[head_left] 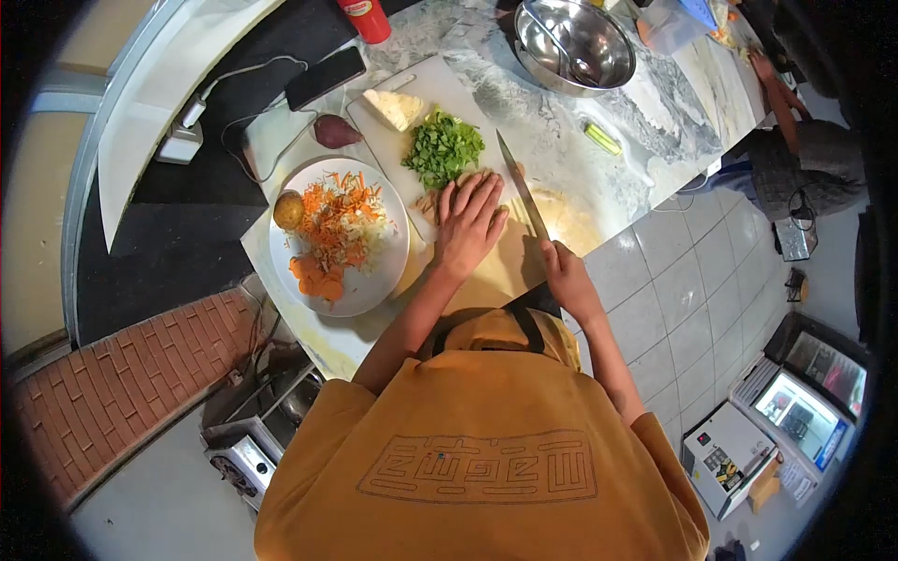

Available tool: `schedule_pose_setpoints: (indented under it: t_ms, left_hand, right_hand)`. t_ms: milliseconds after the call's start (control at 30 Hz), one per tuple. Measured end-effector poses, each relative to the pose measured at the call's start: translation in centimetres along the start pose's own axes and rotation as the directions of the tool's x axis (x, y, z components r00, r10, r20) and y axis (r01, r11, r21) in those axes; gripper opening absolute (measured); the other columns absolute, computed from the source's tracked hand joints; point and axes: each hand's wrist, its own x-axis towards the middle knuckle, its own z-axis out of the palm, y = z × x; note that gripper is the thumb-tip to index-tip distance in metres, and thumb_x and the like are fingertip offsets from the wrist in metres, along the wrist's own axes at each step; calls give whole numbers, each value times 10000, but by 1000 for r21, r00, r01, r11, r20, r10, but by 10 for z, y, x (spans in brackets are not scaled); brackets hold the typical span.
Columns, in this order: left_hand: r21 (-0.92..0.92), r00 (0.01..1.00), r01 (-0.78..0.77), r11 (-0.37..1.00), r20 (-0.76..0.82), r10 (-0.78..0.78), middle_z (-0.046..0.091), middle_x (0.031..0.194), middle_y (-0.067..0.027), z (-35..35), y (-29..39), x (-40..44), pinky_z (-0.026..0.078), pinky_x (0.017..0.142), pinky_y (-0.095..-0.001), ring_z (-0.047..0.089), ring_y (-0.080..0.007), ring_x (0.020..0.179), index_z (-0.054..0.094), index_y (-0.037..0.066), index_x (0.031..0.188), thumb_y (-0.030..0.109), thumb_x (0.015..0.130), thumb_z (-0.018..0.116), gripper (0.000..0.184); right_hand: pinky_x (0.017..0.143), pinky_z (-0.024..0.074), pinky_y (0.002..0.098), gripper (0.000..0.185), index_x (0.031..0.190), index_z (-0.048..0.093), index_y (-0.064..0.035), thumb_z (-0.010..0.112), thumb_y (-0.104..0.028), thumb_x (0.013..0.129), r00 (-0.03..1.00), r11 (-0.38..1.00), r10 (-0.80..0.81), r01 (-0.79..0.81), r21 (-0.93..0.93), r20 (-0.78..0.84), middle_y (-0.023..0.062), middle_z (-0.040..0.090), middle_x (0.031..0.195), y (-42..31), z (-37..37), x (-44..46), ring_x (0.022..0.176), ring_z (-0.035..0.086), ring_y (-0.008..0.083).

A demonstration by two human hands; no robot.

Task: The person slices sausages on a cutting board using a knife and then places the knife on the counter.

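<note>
My left hand (472, 217) lies with its fingers stretched out on the white cutting board (372, 150), over some brownish pieces (428, 204) that it mostly hides. In my right hand (567, 278) is the handle of a long kitchen knife (526, 194), its blade pointing away from me beside the board's right edge. Chopped green leaves (443, 150) form a pile just beyond my left fingers. Behind them, a pale, creamy vegetable chunk (397, 108) sits on the board.
Left of the board, a white plate (382, 292) bears shredded vegetables, carrot slices (316, 279) and a potato (288, 211). A purple vegetable (335, 132), phone (325, 78) and red bottle (366, 19) lie beyond. Steel bowl (561, 79) and green pieces (602, 139) are right. Another person (809, 168) stands at far right.
</note>
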Motion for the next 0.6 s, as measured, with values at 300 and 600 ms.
schedule_pose_setpoints:
  t_ms: [300,600]
  left_hand:
    - [-25,1000,1,1000,-4,-1,544,1404,-31,-1,1,-1,265,1133,-503,433,-232,1342,578,73,1335,269,926,627,456]
    - [-31,1000,2,1000,-22,-3,553,1392,-35,0,1,-1,271,1129,-504,439,-237,1335,585,70,1327,273,925,632,452]
  right_hand:
    - [672,462,582,380,935,529,35,443,-318,1048,998,972,33,-46,-230,-59,352,596,759,-18,10,-12,806,588,539]
    - [677,465,587,404,948,537,41,425,-333,1053,997,978,23,-36,-208,-67,353,600,765,-12,15,-11,808,589,545]
